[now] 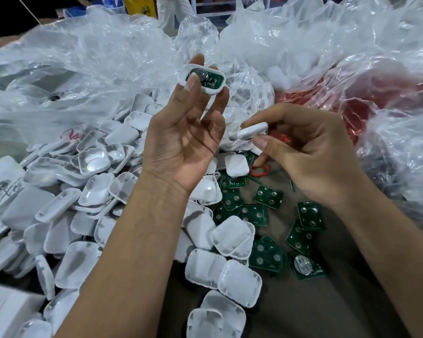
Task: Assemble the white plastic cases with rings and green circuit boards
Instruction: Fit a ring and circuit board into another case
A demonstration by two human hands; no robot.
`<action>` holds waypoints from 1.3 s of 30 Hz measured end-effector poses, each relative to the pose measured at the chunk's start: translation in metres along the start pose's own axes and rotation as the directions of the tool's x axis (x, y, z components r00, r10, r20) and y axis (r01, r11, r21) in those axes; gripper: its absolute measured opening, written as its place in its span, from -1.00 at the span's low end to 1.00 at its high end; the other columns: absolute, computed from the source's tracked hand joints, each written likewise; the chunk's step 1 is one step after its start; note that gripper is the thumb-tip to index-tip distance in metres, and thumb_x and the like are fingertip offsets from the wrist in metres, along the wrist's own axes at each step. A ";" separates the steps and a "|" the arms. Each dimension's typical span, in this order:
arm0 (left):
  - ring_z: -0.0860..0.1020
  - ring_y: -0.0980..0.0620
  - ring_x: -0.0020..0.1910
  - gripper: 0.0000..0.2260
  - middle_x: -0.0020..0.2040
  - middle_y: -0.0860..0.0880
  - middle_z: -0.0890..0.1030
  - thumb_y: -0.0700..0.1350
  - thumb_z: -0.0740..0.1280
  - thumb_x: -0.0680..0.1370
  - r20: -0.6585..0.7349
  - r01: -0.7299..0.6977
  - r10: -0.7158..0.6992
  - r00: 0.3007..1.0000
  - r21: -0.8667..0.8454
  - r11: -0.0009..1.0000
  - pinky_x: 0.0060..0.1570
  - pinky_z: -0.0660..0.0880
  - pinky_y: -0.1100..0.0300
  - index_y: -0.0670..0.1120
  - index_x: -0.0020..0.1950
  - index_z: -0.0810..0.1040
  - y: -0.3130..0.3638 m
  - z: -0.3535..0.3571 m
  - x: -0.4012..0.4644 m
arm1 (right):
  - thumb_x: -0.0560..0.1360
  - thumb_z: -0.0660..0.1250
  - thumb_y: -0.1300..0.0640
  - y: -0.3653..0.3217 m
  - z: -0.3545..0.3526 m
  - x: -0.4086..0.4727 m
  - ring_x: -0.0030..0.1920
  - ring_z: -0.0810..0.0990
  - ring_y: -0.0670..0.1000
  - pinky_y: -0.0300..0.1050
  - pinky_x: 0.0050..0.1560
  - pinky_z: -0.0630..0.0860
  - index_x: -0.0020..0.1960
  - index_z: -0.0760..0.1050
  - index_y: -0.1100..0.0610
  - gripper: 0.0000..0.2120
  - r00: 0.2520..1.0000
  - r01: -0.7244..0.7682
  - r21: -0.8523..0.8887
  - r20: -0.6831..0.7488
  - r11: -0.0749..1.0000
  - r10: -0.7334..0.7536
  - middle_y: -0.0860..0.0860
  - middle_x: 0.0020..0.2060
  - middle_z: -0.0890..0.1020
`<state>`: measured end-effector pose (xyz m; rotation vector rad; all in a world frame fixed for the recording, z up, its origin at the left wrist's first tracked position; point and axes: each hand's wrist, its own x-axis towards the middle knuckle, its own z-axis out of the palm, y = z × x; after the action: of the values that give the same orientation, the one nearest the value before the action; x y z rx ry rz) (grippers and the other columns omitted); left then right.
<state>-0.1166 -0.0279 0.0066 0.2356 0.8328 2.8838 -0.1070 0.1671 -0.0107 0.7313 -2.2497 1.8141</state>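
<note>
Hands: left (pixel 181 132) pinches board-filled case (pixel 202 79), right (pixel 310 152) pinches lid (pixel 252 130); writing unreadable.

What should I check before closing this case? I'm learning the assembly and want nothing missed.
1. Green circuit board seated in the case half: ok.
2. Left hand holds that half at the fingertips: ok.
3. Cover pinched in the right hand: ok.
4. Thumb clear of the opening: not ok, it rests on the board.
5. Ring fitted in the case: cannot tell.
</note>
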 end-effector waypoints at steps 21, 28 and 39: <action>0.70 -0.17 0.08 -0.62 0.11 -0.14 0.71 -0.40 0.44 0.36 0.039 0.078 -0.093 0.995 0.284 0.956 -0.13 0.65 0.20 -0.13 0.13 0.65 -0.017 0.001 0.002 | 0.46 0.48 0.24 -0.003 -0.019 0.009 -0.39 0.29 -0.03 -0.20 -0.44 0.27 0.29 0.60 0.15 -0.60 0.943 -0.102 0.427 -0.245 0.898 0.223 -0.07 -0.27 0.56; 0.71 -0.08 0.00 -0.59 0.04 -0.11 0.72 -0.42 0.44 0.33 0.076 0.069 -0.109 0.991 0.404 0.912 -0.08 0.65 0.16 -0.18 0.16 0.59 -0.021 0.000 0.002 | 0.43 0.59 0.15 -0.011 -0.017 0.008 -0.24 0.67 -0.07 -0.24 -0.26 0.60 0.14 0.55 0.11 -0.65 0.966 0.006 0.250 -0.252 0.968 0.059 0.05 -0.11 0.74; 0.72 -0.04 -0.06 -0.61 -0.02 -0.09 0.73 -0.41 0.50 0.36 0.081 0.058 -0.118 0.990 0.522 0.851 -0.07 0.64 0.17 -0.16 0.14 0.62 -0.023 0.001 0.000 | 0.42 0.56 0.20 -0.010 -0.017 0.007 0.08 0.74 0.11 -0.01 0.15 0.66 0.26 0.63 0.16 -0.59 0.990 -0.016 0.213 -0.132 0.977 0.045 0.10 0.03 0.76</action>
<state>-0.1147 -0.0074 -0.0049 0.3917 1.5433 2.4714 -0.1113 0.1804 0.0053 0.5877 -2.0148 2.0737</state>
